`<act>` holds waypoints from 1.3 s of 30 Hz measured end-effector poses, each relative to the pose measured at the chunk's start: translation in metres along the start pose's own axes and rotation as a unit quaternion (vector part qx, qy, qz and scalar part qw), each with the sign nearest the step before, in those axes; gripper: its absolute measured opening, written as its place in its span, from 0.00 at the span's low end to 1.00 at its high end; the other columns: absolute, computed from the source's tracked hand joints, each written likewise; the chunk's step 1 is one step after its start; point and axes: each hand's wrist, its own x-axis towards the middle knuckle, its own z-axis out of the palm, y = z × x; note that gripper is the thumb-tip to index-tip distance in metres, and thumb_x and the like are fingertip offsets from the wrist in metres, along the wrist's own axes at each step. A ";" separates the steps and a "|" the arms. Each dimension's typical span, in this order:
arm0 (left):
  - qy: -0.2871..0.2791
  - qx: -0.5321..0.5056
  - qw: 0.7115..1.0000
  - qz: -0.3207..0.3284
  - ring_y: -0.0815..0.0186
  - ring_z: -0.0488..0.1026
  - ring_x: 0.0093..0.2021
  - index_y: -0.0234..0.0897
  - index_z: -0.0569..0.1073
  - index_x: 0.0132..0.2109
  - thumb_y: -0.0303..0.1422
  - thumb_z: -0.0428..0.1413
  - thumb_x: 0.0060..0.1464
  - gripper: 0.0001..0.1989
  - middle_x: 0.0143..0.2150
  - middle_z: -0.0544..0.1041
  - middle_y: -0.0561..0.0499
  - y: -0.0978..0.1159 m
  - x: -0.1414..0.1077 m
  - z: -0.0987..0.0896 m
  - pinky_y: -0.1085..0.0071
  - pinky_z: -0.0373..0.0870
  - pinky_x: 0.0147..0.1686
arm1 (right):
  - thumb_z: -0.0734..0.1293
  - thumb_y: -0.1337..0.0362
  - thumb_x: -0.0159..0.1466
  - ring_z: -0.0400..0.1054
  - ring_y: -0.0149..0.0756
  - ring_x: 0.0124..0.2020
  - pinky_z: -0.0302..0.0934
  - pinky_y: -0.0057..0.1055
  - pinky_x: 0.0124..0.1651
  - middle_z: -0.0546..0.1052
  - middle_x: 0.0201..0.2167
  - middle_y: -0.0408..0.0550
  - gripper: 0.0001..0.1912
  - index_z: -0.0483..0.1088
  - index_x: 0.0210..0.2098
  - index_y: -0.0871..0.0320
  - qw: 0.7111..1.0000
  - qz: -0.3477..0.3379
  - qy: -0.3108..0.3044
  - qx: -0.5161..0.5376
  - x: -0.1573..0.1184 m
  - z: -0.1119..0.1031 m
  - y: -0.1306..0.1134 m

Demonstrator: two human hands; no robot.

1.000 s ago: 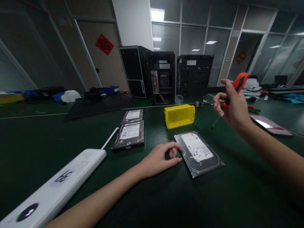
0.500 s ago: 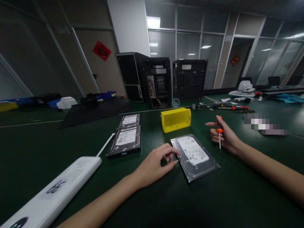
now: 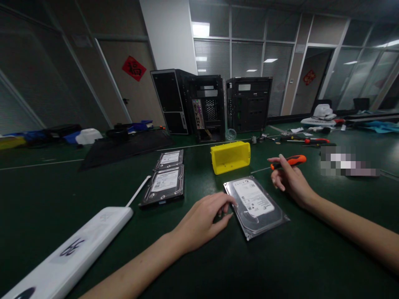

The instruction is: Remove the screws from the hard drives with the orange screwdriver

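A hard drive (image 3: 262, 220) with a white label lies flat on the table in front of me. My left hand (image 3: 208, 218) rests at its left edge, index fingertip touching the rim, fingers bent and thumb apart, with nothing held. To the right of the drive, my right hand (image 3: 289, 180) is raised and grips an orange and black screwdriver (image 3: 294, 160) between its fingers. The tool is roughly level, its thin shaft pointing left toward an open yellow bin (image 3: 232, 166) that lies on its side behind the drive.
Two more hard drives (image 3: 165, 185) lie one behind the other on the left. A white device numbered 39 (image 3: 75, 249) fills the lower left of the table. Black computer cases (image 3: 249, 104) stand at the back. Pliers (image 3: 321, 141) and small parts lie at the right.
The screwdriver has turned in my right hand, from shaft pointing down to nearly level with its shaft to the left. My left hand and the drive look almost unchanged.
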 end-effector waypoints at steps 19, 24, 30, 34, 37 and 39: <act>0.015 -0.017 1.000 -0.017 0.66 0.67 0.37 0.39 0.65 0.49 0.28 0.49 0.57 0.12 0.39 0.69 0.51 0.001 0.000 0.000 0.70 0.65 0.36 | 0.63 0.53 0.59 0.58 0.38 0.57 0.51 0.41 0.60 0.64 0.54 0.46 0.22 0.58 0.51 0.49 0.945 -0.019 -0.171 -0.277 -0.005 0.002 0.006; 0.051 -0.031 0.997 -0.044 0.67 0.66 0.34 0.40 0.65 0.48 0.29 0.49 0.56 0.12 0.36 0.69 0.52 -0.009 0.001 0.011 0.72 0.63 0.32 | 0.63 0.53 0.59 0.59 0.41 0.56 0.51 0.43 0.59 0.64 0.54 0.48 0.24 0.57 0.52 0.49 0.937 -0.011 -0.189 -0.292 -0.006 0.005 0.005; 0.062 -0.047 0.995 -0.063 0.68 0.65 0.32 0.41 0.65 0.48 0.28 0.50 0.54 0.13 0.35 0.68 0.54 -0.012 0.002 0.014 0.72 0.62 0.31 | 0.64 0.54 0.59 0.60 0.42 0.55 0.53 0.44 0.58 0.65 0.53 0.49 0.23 0.58 0.52 0.50 0.943 -0.011 -0.199 -0.265 -0.003 0.005 0.005; 0.059 -0.056 0.995 -0.061 0.69 0.65 0.32 0.41 0.65 0.48 0.27 0.50 0.54 0.14 0.35 0.68 0.54 -0.013 0.001 0.014 0.73 0.61 0.31 | 0.64 0.55 0.59 0.61 0.40 0.54 0.54 0.42 0.57 0.65 0.52 0.48 0.22 0.59 0.51 0.50 0.947 -0.017 -0.197 -0.252 -0.002 0.005 0.005; 0.054 -0.054 0.996 -0.055 0.69 0.64 0.32 0.41 0.65 0.48 0.27 0.50 0.54 0.13 0.36 0.68 0.54 -0.013 0.001 0.015 0.73 0.60 0.31 | 0.65 0.56 0.58 0.61 0.40 0.54 0.54 0.42 0.57 0.65 0.52 0.47 0.22 0.59 0.51 0.50 0.947 -0.026 -0.198 -0.253 -0.002 0.005 0.006; 0.053 -0.055 0.996 -0.049 0.68 0.65 0.33 0.41 0.65 0.48 0.27 0.50 0.54 0.13 0.36 0.69 0.53 -0.013 0.001 0.015 0.73 0.60 0.32 | 0.65 0.56 0.58 0.60 0.39 0.54 0.53 0.42 0.58 0.65 0.52 0.47 0.23 0.59 0.51 0.50 0.944 -0.030 -0.201 -0.259 -0.001 0.005 0.006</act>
